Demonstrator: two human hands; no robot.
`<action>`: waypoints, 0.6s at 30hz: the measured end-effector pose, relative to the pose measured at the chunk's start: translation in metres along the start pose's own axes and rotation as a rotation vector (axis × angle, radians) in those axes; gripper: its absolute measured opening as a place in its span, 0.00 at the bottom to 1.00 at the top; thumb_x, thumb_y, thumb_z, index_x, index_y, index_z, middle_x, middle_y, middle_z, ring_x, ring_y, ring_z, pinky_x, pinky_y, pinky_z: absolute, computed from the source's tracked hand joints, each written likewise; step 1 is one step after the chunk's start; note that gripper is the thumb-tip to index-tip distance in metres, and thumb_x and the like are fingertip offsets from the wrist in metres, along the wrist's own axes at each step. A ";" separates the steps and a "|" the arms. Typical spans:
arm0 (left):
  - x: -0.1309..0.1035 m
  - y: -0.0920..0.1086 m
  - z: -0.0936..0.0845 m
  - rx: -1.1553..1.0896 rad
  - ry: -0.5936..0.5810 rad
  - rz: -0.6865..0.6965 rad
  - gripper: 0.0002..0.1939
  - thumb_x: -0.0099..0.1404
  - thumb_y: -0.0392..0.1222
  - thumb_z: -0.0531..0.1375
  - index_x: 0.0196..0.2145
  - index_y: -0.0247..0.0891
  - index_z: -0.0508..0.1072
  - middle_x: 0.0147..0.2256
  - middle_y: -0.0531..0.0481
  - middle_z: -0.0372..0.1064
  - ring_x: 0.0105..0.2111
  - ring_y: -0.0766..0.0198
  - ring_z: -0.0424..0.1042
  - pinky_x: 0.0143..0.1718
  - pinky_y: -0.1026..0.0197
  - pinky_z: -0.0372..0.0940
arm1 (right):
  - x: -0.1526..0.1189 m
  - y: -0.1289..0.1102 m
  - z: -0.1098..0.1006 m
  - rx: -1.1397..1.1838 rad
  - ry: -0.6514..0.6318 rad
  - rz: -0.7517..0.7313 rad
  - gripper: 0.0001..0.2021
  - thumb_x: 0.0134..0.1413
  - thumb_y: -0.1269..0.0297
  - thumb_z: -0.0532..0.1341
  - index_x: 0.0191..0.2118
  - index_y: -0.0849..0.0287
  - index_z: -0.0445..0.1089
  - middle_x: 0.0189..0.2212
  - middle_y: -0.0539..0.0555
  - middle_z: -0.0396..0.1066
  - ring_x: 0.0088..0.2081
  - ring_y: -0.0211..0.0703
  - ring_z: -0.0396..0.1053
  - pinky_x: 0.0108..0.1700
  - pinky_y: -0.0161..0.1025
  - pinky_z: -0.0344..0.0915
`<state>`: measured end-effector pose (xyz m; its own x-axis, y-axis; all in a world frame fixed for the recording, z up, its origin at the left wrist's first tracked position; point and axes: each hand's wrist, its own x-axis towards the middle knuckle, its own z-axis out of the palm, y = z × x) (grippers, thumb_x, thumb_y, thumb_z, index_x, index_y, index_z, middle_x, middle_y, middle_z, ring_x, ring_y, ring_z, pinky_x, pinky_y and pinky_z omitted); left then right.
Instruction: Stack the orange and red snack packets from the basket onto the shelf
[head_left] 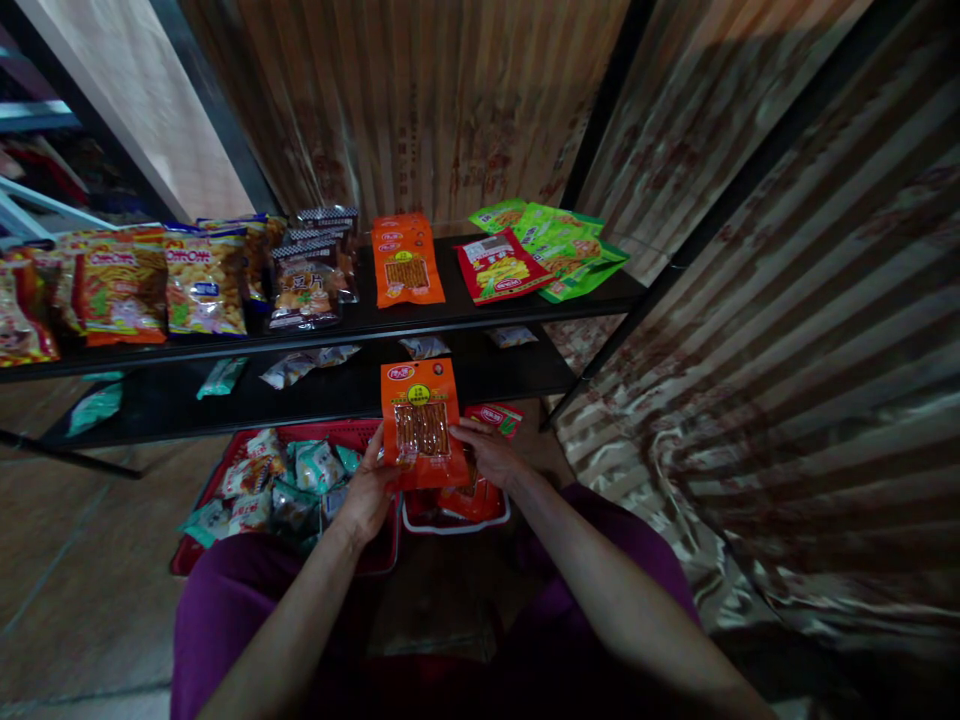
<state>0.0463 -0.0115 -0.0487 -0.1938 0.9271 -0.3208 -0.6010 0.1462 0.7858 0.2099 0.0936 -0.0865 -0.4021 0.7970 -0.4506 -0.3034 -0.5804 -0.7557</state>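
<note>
Between my two hands an orange snack packet (421, 430) is held upright, its clear window showing brown strips. My left hand (367, 495) grips its lower left edge and my right hand (486, 452) its right edge. Under it is a small white-rimmed basket (457, 527) with more orange and red packets (474, 500) inside; the packet and my hands hide part of it. A red packet (501, 418) shows just beyond my right hand. On the shelf ahead lies a stack of matching orange packets (407, 265).
The black shelf (360, 323) also bears yellow snack bags (204, 282), dark bags (306, 285), a red packet (501, 266) and green packets (566, 245). Small packs lie on the lower shelf (360, 385). A red basket (196, 530) of small bags stands at left. A striped curtain (750, 350) hangs right.
</note>
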 end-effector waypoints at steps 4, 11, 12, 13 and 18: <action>0.000 -0.002 -0.002 -0.002 0.000 0.003 0.42 0.46 0.25 0.62 0.59 0.48 0.61 0.47 0.50 0.73 0.44 0.61 0.73 0.46 0.60 0.66 | -0.001 0.000 0.000 -0.009 -0.032 0.007 0.15 0.30 0.63 0.73 0.30 0.56 0.74 0.24 0.48 0.76 0.25 0.38 0.71 0.33 0.38 0.68; -0.001 -0.001 0.001 -0.002 0.052 -0.033 0.44 0.45 0.24 0.60 0.60 0.47 0.60 0.42 0.50 0.75 0.40 0.61 0.74 0.44 0.59 0.67 | -0.002 -0.001 0.002 -0.012 -0.003 0.011 0.15 0.30 0.64 0.73 0.31 0.56 0.74 0.24 0.47 0.76 0.26 0.39 0.71 0.34 0.39 0.68; -0.001 0.000 0.002 -0.001 0.064 -0.042 0.44 0.45 0.24 0.60 0.60 0.47 0.60 0.41 0.50 0.76 0.39 0.61 0.75 0.44 0.59 0.67 | -0.002 -0.001 0.002 -0.012 0.015 0.012 0.15 0.30 0.64 0.73 0.31 0.56 0.74 0.24 0.47 0.75 0.26 0.39 0.71 0.34 0.39 0.68; -0.001 0.001 0.004 -0.001 0.075 -0.050 0.44 0.45 0.23 0.60 0.60 0.47 0.60 0.40 0.50 0.76 0.38 0.61 0.75 0.44 0.58 0.67 | -0.002 -0.001 0.002 -0.014 0.023 0.015 0.15 0.30 0.64 0.73 0.30 0.55 0.74 0.24 0.47 0.75 0.25 0.39 0.71 0.34 0.39 0.68; 0.004 -0.007 0.002 0.081 0.135 -0.027 0.42 0.46 0.26 0.63 0.59 0.46 0.61 0.40 0.50 0.76 0.44 0.57 0.73 0.48 0.55 0.65 | -0.002 -0.002 0.002 -0.017 0.020 0.007 0.14 0.30 0.64 0.72 0.29 0.55 0.74 0.24 0.47 0.75 0.26 0.39 0.70 0.34 0.39 0.67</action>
<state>0.0514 -0.0081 -0.0546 -0.2841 0.8686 -0.4059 -0.5435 0.2028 0.8146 0.2096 0.0927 -0.0832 -0.3871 0.7963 -0.4648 -0.2858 -0.5829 -0.7606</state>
